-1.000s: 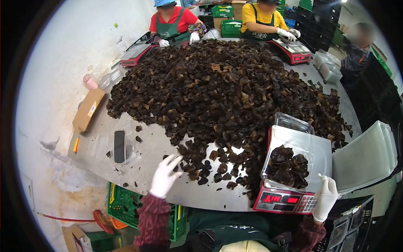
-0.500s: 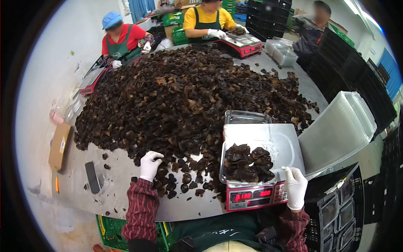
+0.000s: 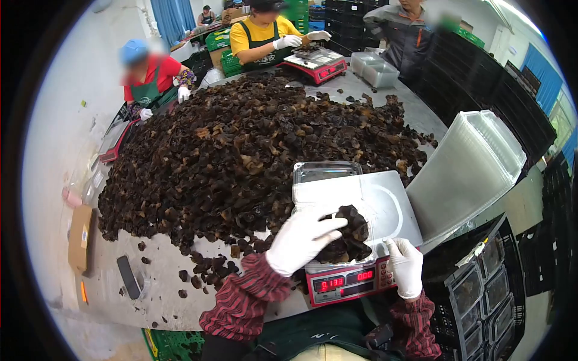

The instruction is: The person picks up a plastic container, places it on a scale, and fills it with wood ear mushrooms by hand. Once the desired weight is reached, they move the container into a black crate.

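Observation:
My left hand (image 3: 306, 239), in a white glove, reaches over the wood ear mushrooms (image 3: 352, 231) in a clear plastic box (image 3: 328, 195). Its fingers are stretched out and apart at the mushrooms' left side, hiding part of them. The box rests on a red digital scale (image 3: 343, 287) with a metal plate, and its display reads 0.138 and 0.00. At the scale's front right corner is my right hand (image 3: 406, 269), gloved too, its thumb and fingers pinched together. I cannot tell what, if anything, is between those fingertips.
A large heap of wood ear mushrooms (image 3: 235, 156) covers much of the metal table. Stacked clear boxes (image 3: 463, 174) lean right of the scale; a black crate (image 3: 481, 295) holds filled boxes below. A phone (image 3: 128, 277) lies left. Across the table, two gloved people work near scales; another stands behind.
My left hand has moved right, from the edge of the heap to the mushrooms in the box. My right hand stays beside the scale. The whole view has shifted slightly.

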`<move>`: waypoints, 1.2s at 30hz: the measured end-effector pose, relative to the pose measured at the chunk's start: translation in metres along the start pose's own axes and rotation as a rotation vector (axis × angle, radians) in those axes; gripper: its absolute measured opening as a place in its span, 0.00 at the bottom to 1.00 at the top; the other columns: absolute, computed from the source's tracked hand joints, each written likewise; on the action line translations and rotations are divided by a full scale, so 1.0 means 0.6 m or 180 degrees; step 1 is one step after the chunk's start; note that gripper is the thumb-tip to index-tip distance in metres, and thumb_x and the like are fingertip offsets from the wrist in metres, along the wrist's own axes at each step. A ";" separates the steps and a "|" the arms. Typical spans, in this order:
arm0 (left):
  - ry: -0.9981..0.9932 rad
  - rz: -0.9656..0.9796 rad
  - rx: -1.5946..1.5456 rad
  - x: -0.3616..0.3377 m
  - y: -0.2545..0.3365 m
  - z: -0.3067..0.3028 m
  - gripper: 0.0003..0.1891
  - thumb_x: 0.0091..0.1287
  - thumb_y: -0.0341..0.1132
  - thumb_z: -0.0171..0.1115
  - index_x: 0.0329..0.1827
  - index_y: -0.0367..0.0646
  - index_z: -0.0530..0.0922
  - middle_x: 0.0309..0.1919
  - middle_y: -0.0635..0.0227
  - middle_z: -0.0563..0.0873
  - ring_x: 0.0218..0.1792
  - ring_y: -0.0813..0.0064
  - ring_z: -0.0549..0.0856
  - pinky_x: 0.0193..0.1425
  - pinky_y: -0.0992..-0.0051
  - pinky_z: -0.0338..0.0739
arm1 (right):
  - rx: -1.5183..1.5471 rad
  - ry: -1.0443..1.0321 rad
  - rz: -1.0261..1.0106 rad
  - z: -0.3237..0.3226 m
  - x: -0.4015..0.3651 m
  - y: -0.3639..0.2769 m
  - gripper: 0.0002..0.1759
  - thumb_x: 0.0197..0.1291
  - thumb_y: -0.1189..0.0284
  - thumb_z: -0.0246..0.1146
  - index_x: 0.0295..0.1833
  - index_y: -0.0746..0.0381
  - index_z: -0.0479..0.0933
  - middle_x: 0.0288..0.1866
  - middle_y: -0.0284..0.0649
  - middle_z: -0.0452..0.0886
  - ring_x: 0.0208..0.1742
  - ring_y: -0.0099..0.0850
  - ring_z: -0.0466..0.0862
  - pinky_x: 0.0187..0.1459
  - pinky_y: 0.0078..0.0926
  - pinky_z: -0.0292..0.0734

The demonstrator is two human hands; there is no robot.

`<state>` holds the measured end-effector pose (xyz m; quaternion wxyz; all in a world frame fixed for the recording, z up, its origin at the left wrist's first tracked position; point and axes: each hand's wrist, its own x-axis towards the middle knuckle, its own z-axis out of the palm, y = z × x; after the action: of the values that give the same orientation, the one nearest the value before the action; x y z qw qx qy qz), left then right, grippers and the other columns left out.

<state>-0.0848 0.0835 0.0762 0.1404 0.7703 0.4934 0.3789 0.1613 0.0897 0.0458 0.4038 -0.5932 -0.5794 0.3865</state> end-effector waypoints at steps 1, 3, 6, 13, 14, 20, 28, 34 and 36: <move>0.0227 0.0082 -0.0005 -0.004 -0.004 -0.011 0.12 0.60 0.31 0.65 0.48 0.46 0.84 0.48 0.64 0.83 0.52 0.65 0.80 0.56 0.69 0.76 | -0.0001 0.0017 0.0029 -0.004 0.000 0.003 0.09 0.64 0.72 0.62 0.39 0.68 0.81 0.21 0.32 0.77 0.15 0.14 0.68 0.19 0.16 0.62; 0.0614 -0.0158 -0.0018 -0.021 -0.015 -0.030 0.10 0.60 0.28 0.64 0.45 0.43 0.84 0.43 0.63 0.85 0.45 0.66 0.83 0.51 0.72 0.78 | 0.0005 0.0021 0.0080 -0.007 0.002 0.010 0.09 0.64 0.71 0.62 0.39 0.68 0.81 0.22 0.32 0.78 0.15 0.14 0.68 0.19 0.16 0.63; 0.0876 -0.0891 -0.0214 -0.048 -0.044 -0.051 0.09 0.61 0.26 0.63 0.44 0.41 0.84 0.39 0.64 0.85 0.41 0.71 0.84 0.46 0.76 0.77 | 0.0045 0.0036 0.0138 -0.004 0.005 0.011 0.09 0.64 0.71 0.62 0.38 0.68 0.81 0.23 0.33 0.79 0.16 0.14 0.68 0.19 0.17 0.63; 0.1053 -0.1668 -0.0585 -0.024 -0.122 -0.021 0.13 0.66 0.29 0.61 0.53 0.41 0.81 0.32 0.72 0.83 0.32 0.85 0.78 0.37 0.83 0.72 | 0.0132 0.0078 -0.0620 0.017 0.001 0.028 0.12 0.65 0.70 0.62 0.31 0.66 0.79 0.13 0.27 0.69 0.12 0.12 0.64 0.15 0.16 0.55; 0.1007 -0.1898 -0.0813 -0.014 -0.137 -0.013 0.15 0.66 0.31 0.61 0.55 0.42 0.80 0.30 0.74 0.82 0.28 0.86 0.76 0.34 0.84 0.71 | 0.0127 0.0089 -0.0626 0.015 0.000 0.035 0.12 0.65 0.70 0.62 0.31 0.66 0.79 0.13 0.27 0.69 0.12 0.12 0.64 0.15 0.16 0.55; 0.0722 -0.2051 -0.1462 0.023 -0.185 0.005 0.23 0.66 0.37 0.62 0.65 0.44 0.73 0.30 0.70 0.84 0.26 0.86 0.75 0.30 0.83 0.70 | 0.0249 0.0209 0.0225 0.009 -0.003 0.011 0.16 0.67 0.68 0.61 0.28 0.66 0.77 0.12 0.28 0.68 0.12 0.13 0.65 0.15 0.16 0.56; 0.0325 -0.2100 -0.2354 0.018 -0.180 -0.012 0.32 0.66 0.33 0.62 0.73 0.46 0.61 0.41 0.70 0.84 0.32 0.88 0.78 0.31 0.87 0.70 | -0.0169 -0.0551 -0.0459 0.016 0.004 0.057 0.21 0.66 0.60 0.59 0.29 0.67 0.80 0.08 0.34 0.66 0.11 0.18 0.67 0.18 0.20 0.62; 0.0443 -0.0639 -0.2545 -0.034 -0.135 -0.030 0.20 0.69 0.41 0.58 0.60 0.39 0.76 0.54 0.61 0.80 0.51 0.73 0.79 0.56 0.72 0.73 | 0.1391 -0.1187 0.0524 -0.010 -0.008 0.027 0.38 0.72 0.44 0.38 0.33 0.65 0.80 0.12 0.32 0.73 0.12 0.19 0.69 0.19 0.17 0.60; 0.0345 0.0308 -0.0603 -0.071 -0.083 -0.052 0.16 0.67 0.41 0.62 0.49 0.39 0.82 0.55 0.58 0.79 0.52 0.68 0.79 0.60 0.68 0.72 | 0.1539 -0.1421 0.0902 -0.017 -0.004 0.029 0.41 0.70 0.41 0.33 0.38 0.66 0.79 0.17 0.33 0.76 0.15 0.19 0.71 0.22 0.17 0.64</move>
<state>-0.1498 0.0653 0.0490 0.1671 0.7549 0.4245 0.4712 0.1774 0.0868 0.0336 0.3383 -0.4558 -0.4571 0.6847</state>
